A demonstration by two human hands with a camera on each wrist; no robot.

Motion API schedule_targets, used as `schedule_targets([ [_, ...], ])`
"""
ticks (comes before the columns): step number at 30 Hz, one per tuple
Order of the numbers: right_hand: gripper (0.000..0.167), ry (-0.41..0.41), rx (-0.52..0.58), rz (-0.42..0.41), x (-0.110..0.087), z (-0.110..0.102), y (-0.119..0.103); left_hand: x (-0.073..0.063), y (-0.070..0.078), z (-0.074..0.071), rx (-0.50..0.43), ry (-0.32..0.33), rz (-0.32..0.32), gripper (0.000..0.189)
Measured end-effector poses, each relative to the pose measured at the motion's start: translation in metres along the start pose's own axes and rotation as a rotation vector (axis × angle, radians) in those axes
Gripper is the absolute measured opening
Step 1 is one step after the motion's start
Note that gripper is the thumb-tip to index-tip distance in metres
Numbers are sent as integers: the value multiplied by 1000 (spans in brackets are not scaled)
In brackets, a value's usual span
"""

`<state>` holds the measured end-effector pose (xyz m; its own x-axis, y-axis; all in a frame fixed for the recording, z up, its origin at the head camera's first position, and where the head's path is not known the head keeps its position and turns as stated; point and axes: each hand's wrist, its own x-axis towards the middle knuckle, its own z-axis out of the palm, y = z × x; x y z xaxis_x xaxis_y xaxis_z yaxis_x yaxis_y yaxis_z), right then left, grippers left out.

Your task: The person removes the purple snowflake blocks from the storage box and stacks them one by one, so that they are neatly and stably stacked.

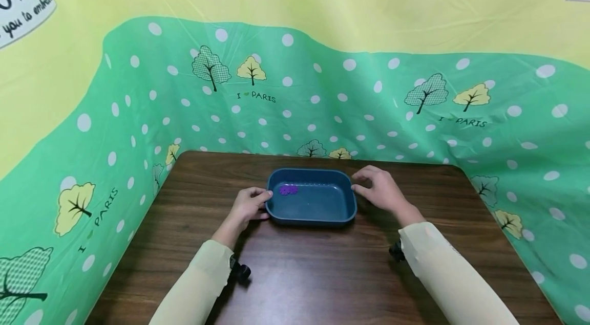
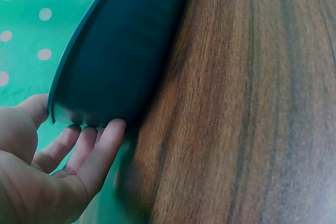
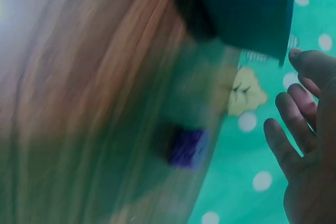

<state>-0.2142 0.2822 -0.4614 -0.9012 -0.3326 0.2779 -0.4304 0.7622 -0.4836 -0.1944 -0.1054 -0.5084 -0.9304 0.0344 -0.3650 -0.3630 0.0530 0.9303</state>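
A dark blue rectangular plastic basin [image 1: 313,220] with rounded corners is at the far middle of the table. Inside it, toward the left, lies a small flat purple cluster with a scalloped outline [image 1: 289,190]. My left hand [image 1: 250,204] grips the basin's left end, thumb over the rim and fingers against the outer wall [image 2: 115,51]. At the opposite end, my right hand [image 1: 380,189] has its fingers loosely bent. The right wrist view shows its thumb just off the basin's corner [image 3: 252,14]. A blurred purple object [image 3: 189,148] sits near the table's edge there.
The brown wood-grain table [image 1: 318,274] ends behind the basin at a green and yellow printed cloth [image 1: 322,89], which also hangs along both sides. Each wrist carries a small black camera, one by the left sleeve [image 1: 193,284], the other by the right sleeve [image 1: 447,268].
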Motion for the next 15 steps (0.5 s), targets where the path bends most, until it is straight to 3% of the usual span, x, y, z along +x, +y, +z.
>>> schedule_targets([
  [15, 25, -124, 4, -26, 35, 36, -47, -3, 2, 0, 1, 1, 4, 38],
])
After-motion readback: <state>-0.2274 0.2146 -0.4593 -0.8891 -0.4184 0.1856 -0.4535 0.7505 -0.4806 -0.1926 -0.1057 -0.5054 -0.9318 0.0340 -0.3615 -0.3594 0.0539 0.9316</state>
